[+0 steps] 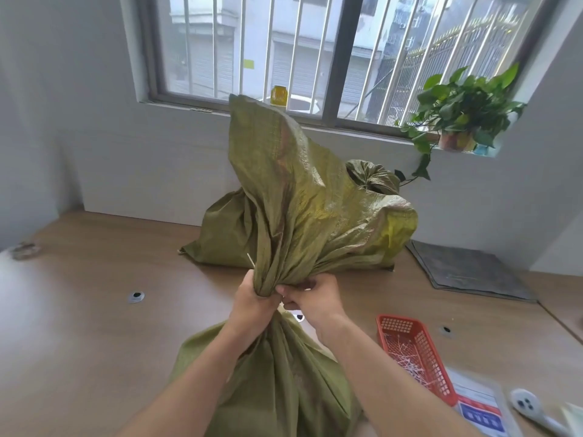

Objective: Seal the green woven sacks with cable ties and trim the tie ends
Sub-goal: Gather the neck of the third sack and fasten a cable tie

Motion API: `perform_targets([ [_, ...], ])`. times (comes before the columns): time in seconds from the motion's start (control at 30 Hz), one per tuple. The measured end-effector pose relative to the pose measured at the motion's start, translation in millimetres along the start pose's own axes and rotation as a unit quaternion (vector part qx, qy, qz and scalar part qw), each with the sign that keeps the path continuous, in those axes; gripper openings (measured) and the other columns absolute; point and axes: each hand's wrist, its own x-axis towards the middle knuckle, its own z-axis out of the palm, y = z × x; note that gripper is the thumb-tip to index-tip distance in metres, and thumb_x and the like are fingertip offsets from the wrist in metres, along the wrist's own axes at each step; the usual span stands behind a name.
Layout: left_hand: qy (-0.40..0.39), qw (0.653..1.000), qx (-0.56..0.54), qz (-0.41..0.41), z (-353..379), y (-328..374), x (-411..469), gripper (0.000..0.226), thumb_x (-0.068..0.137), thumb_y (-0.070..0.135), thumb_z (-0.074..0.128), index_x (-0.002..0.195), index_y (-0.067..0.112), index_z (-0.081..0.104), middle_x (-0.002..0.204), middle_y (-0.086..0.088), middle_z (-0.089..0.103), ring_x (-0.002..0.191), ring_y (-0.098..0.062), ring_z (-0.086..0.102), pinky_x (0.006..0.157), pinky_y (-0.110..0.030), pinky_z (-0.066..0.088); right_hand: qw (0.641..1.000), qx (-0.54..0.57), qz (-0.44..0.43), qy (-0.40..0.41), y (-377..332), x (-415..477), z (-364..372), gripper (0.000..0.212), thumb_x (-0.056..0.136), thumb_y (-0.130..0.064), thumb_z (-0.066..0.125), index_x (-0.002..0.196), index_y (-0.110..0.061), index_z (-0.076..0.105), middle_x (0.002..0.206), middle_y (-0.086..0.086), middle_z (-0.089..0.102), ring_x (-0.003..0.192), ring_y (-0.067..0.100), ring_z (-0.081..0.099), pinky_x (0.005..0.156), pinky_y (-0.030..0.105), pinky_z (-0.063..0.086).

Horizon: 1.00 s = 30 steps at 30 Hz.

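Gripping the bunched neck of the green woven sack [277,380] with the left hand [254,299], fingers curled tight round it; pinching with the right hand [310,299] right beside, thumb and fingertips closed, apparently on the white cable tie [250,260], tail poking up just above the left fingers. Probably mid-sealing: looped, not yet cinched or trimmed. Next calls for hauling the tail through while keeping the neck choked, then snipping. Below the fingers, bulging sack body on the desk [94,326]; above, loose mouth flaring up, creased, shiny olive weave. Beyond, a second sack [220,238] already tied
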Motion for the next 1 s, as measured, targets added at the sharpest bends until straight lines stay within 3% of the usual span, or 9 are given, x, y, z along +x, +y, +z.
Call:
perform_targets([
  [0.1, -0.044, 0.998, -0.047, -0.006, -8.0, 1.5, -2.7, 0.03, 0.089, 0.005, 0.071, 0.117, 0.012, 0.062, 0.104, -0.01, 0.075, 0.093, -0.024, 0.073, 0.082, -0.038, 0.061, 1.0, -0.021, -0.004, -0.014, -0.2, 4.2, -3.9, 0.021, 0.083, -0.002, 0.083, 0.069, -0.009, 0.07, 0.056, -0.001, 0.068, 0.05, 0.013, 0.065, 0.045, 0.015, 0.045],
  [0.23, -0.036, 0.965, -0.224, -0.135, -13.5, 11.0, -11.9, 0.026, 0.091, 0.018, 0.055, 0.105, -0.002, 0.064, 0.082, -0.023, 0.064, 0.062, -0.031, 0.064, 0.058, -0.039, 0.056, 0.999, -0.03, -0.013, -0.021, -0.5, 10.7, -8.2, 0.011, 0.083, -0.007, 0.084, 0.082, 0.0, 0.075, 0.064, 0.002, 0.071, 0.058, 0.018, 0.068, 0.063, 0.031, 0.06],
  [0.4, -0.013, 0.932, -0.327, -0.159, -16.5, -1.8, -11.5, 0.057, 0.082, 0.033, 0.056, 0.116, -0.012, 0.067, 0.101, -0.033, 0.068, 0.08, -0.04, 0.067, 0.073, -0.047, 0.058, 1.0, -0.01, -0.006, 0.008, 0.1, 10.1, -2.3, 0.01, 0.089, -0.003, 0.078, 0.094, 0.003, 0.073, 0.074, 0.01, 0.069, 0.068, 0.029, 0.071, 0.039, 0.013, 0.041],
  [0.53, 0.039, 0.908, -0.399, -0.121, -18.0, -2.3, -12.6, 0.05, 0.097, 0.033, 0.035, 0.099, -0.001, 0.071, 0.094, -0.021, 0.072, 0.083, -0.031, 0.07, 0.079, -0.041, 0.053, 0.999, 0.008, 0.0, 0.034, 5.6, 16.3, 6.8, 0.004, 0.089, -0.003, 0.078, 0.092, -0.004, 0.076, 0.075, 0.009, 0.07, 0.072, 0.032, 0.076, 0.049, 0.024, 0.056],
  [0.63, 0.167, 0.951, -0.235, -0.116, -18.6, -8.5, -8.1, 0.031, 0.104, 0.021, 0.048, 0.097, 0.002, 0.073, 0.088, -0.011, 0.075, 0.082, -0.014, 0.071, 0.073, -0.025, 0.055, 0.999, 0.007, -0.003, 0.036, 12.0, 21.3, 10.4, 0.008, 0.087, -0.006, 0.081, 0.086, -0.014, 0.079, 0.074, 0.005, 0.073, 0.069, 0.025, 0.074, 0.072, 0.045, 0.066],
  [0.77, 0.293, 0.949, -0.095, -0.072, -15.0, -14.9, -6.1, 0.014, 0.097, 0.003, 0.065, 0.096, 0.009, 0.078, 0.098, -0.01, 0.076, 0.081, -0.013, 0.069, 0.074, -0.017, 0.052, 0.996, -0.056, -0.058, 0.044, 13.9, 21.6, 14.6, 0.007, 0.085, -0.026, 0.082, 0.083, -0.024, 0.076, 0.074, -0.005, 0.076, 0.076, 0.022, 0.076, 0.074, 0.047, 0.065],
  [0.87, 0.388, 0.919, 0.063, -0.026, -3.6, -6.8, -8.5, 0.013, 0.093, 0.009, 0.072, 0.101, 0.006, 0.081, 0.091, -0.013, 0.078, 0.081, -0.028, 0.068, 0.077, -0.029, 0.046, 0.978, -0.147, -0.147, 0.034, 8.3, 10.0, 23.0, 0.018, 0.086, -0.024, 0.081, 0.073, -0.02, 0.068, 0.059, -0.017, 0.065, 0.059, 0.004, 0.06, 0.065, 0.033, 0.057],
  [0.93, 0.365, 0.913, 0.173, 0.065, 2.8, -1.0, -9.5, 0.008, 0.088, 0.004, 0.073, 0.09, 0.006, 0.081, 0.081, -0.015, 0.074, 0.072, -0.033, 0.064, 0.069, -0.032, 0.043, 0.964, -0.187, -0.191, 0.0, 1.8, 2.3, 28.4, 0.025, 0.086, -0.019, 0.081, 0.069, -0.025, 0.064, 0.052, -0.022, 0.059, 0.054, 0.0, 0.055, 0.057, 0.017, 0.043],
  [1.0, 0.346, 0.9, 0.232, 0.131, 3.0, -0.3, -8.3, 0.01, 0.083, 0.001, 0.068, 0.079, 0.006, 0.076, 0.073, -0.011, 0.065, 0.062, -0.029, 0.056, 0.062, -0.03, 0.036, 0.962, -0.191, -0.194, -0.014, -2.2, 5.8, 28.9, 0.026, 0.083, -0.017, 0.084, 0.069, -0.027, 0.065, 0.05, -0.021, 0.058, 0.052, -0.003, 0.056, 0.055, 0.012, 0.039],
])
